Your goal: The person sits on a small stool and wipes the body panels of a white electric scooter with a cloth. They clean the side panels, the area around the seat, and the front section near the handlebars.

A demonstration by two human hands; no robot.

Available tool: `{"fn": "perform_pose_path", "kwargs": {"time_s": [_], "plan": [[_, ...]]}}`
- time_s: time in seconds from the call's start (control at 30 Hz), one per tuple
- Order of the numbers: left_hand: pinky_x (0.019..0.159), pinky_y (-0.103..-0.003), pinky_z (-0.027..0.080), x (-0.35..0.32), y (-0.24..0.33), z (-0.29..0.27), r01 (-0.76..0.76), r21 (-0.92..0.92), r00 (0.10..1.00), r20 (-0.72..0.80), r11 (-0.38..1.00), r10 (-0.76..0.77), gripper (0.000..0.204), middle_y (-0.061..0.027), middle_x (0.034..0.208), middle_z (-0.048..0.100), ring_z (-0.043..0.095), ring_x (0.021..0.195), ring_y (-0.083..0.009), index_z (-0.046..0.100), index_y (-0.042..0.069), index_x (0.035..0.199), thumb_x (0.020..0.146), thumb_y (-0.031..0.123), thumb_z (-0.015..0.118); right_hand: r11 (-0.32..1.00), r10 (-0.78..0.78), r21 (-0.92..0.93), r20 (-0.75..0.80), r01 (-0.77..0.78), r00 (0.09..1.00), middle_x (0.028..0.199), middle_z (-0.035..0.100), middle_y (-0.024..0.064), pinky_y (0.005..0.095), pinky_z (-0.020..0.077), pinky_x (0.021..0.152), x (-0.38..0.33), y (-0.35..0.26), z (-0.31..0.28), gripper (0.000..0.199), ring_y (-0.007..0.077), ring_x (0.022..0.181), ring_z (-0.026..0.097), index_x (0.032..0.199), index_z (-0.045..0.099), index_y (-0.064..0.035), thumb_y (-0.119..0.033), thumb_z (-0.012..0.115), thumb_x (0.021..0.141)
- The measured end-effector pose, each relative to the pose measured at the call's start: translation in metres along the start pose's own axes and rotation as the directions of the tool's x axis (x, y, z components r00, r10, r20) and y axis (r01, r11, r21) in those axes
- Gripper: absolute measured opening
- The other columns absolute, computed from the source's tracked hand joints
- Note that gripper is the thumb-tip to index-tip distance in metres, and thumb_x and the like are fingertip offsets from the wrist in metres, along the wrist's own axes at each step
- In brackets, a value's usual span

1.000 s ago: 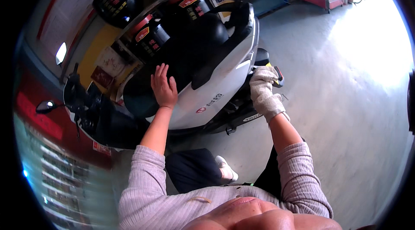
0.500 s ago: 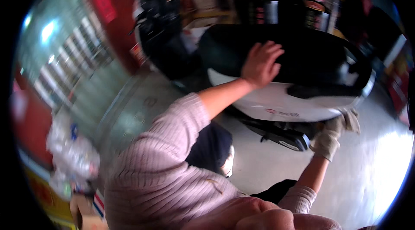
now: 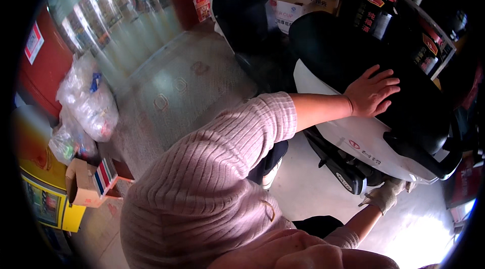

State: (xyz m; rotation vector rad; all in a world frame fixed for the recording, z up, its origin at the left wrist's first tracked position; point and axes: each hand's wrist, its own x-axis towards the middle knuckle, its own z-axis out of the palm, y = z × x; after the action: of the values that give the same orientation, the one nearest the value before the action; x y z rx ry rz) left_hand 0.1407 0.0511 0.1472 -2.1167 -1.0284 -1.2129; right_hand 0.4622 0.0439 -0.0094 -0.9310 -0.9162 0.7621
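Observation:
A white and black electric scooter stands before me, with its long black seat [image 3: 328,41] and white side panel [image 3: 343,127] turned toward me. My bare left hand [image 3: 373,92] lies flat on the near edge of the seat, fingers spread. Below the scooter's rear end, my right hand [image 3: 386,196] wears a pale work glove and reaches in under the tail. Its fingers are partly hidden by the bodywork, and whatever they touch there cannot be made out. Just left of the glove is the black swingarm cover [image 3: 343,170].
Large dark jars [image 3: 374,14] stand on a rack behind the scooter, beside a white carton [image 3: 290,9]. At left, clear plastic bags [image 3: 91,97] lean by a red wall near a cardboard box [image 3: 83,183] and a yellow cabinet [image 3: 73,216]. Strip curtains [image 3: 116,6] hang beyond.
My view has turned, so the scooter sits farther right and more tilted. The left hand stays on the seat. The gloved right hand is now tucked closer under the tail.

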Motion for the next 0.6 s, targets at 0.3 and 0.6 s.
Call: {"fn": "perform_pose_path", "kwargs": {"time_s": [0.3, 0.6], "plan": [[0.118, -0.055, 0.017, 0.0, 0.003, 0.003, 0.037, 0.002, 0.999, -0.027, 0.999, -0.037, 0.044, -0.007, 0.142, 0.049, 0.036, 0.142, -0.0286, 0.054, 0.014, 0.131, 0.093, 0.036, 0.055, 0.994, 0.071, 0.082, -0.01, -0.07, 0.997, 0.121, 0.058, 0.0115, 0.0364, 0.0535, 0.09, -0.021, 0.002, 0.005, 0.046, 0.0202, 0.102, 0.059, 0.132, 0.049, 0.0009, -0.014, 0.067, 0.092], [0.118, -0.053, 0.02, -0.005, -0.008, -0.006, 0.031, 0.037, 0.999, 0.018, 0.999, -0.031, 0.043, -0.0072, 0.143, 0.048, 0.037, 0.141, -0.0276, 0.053, 0.016, 0.133, 0.094, 0.035, 0.054, 0.997, -0.014, 0.079, 0.045, 0.011, 0.999, 0.109, 0.062, 0.0117, 0.0357, 0.0535, 0.084, -0.06, -0.031, 0.048, 0.029, 0.0193, 0.092, 0.061, 0.119, 0.057, 0.0017, -0.015, 0.062, 0.095]]}}
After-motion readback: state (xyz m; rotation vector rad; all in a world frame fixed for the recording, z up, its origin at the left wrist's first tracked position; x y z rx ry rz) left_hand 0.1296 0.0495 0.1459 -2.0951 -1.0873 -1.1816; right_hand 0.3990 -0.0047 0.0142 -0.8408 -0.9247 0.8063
